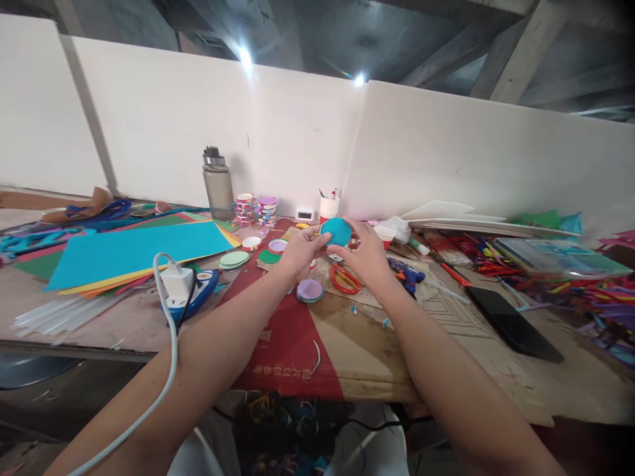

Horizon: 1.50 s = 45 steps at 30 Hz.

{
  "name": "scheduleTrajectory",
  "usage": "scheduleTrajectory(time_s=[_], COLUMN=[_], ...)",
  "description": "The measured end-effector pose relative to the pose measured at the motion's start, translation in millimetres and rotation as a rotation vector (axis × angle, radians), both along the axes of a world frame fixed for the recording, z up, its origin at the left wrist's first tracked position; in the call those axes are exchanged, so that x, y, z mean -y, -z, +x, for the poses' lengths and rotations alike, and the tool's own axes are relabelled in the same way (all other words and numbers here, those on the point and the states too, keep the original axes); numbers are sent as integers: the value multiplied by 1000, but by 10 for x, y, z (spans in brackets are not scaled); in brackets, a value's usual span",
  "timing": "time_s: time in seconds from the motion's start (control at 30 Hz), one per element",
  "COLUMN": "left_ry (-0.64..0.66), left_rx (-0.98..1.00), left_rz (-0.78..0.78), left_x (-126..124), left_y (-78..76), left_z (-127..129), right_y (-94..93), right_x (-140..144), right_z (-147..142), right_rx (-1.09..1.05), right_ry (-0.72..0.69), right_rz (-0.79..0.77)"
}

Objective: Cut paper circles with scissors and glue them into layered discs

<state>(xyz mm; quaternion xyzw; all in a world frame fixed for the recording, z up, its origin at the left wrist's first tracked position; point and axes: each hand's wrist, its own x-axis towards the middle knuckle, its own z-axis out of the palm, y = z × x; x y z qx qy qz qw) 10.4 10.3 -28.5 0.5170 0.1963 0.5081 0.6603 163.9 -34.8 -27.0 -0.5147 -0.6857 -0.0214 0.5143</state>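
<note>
Left grip (300,251) and right grip (366,250) both pinching blue disc (336,231) by edge; I'm holding it raised between them above table (133,325), flat face showing toward me. Round outline giving no long axis; neither grip sitting nearer.

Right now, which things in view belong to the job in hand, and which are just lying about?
Likely the job:
blue disc, held between left hand and right hand
lavender-topped disc, nearer the wearer
pale green discs, stacked at left

Probably just lying about:
black phone, at right
water bottle, at back
digital clock, at back
</note>
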Motion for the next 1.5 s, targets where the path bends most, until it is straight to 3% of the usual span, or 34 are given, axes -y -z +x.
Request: scheduleTrajectory(time_s=[0.1,0.2,0.4,0.53,0.6,0.67,0.73,0.83,0.93,1.03,1.13,1.2,1.27,1.37,1.5], left_ry=[11,52,75,-94,-258,-426,-451,-165,10,-36,-91,-105,-96,-77,-95], left_rx=[-33,-78,-283,-597,-752,-764,-596,-267,-165,-94,-30,-16,-2,20,37], left_rz=[-15,-29,-138,-53,97,252,271,56,-75,-106,-172,-206,-204,-168,-149], left_x=[-13,-27,-87,-124,-113,-80,-33,27,47,42,35,32,28,21,9], left_y=[9,34,160,231,204,139,63,-5,-14,-30,-78,-108,-120,-115,-114], left_z=[-5,6,20,-3,-15,-19,-10,15,25,5,-22,-31,-34,-39,-73], right_y=[0,-2,-17,-5,5,10,9,-2,-16,-16,10,32,48,62,78], right_x=[-38,-86,-143,-148,-150,-146,-129,-84,-46,-26,2,36,76,120,116], right_z=[16,58,127,117,107,92,65,4,-21,42,101,75,0,-122,-163], right_rx=[-216,-452,-942,-968,-949,-928,-881,-756,-643,-408,129,460,651,721,636], right_ry=[-106,-126,-209,-242,-234,-220,-208,-205,-283,-172,121,225,276,313,306], right_rz=[-5,-30,-223,-289,-299,-291,-283,-272,-273,-321,-493,-639,-746,-811,-794])
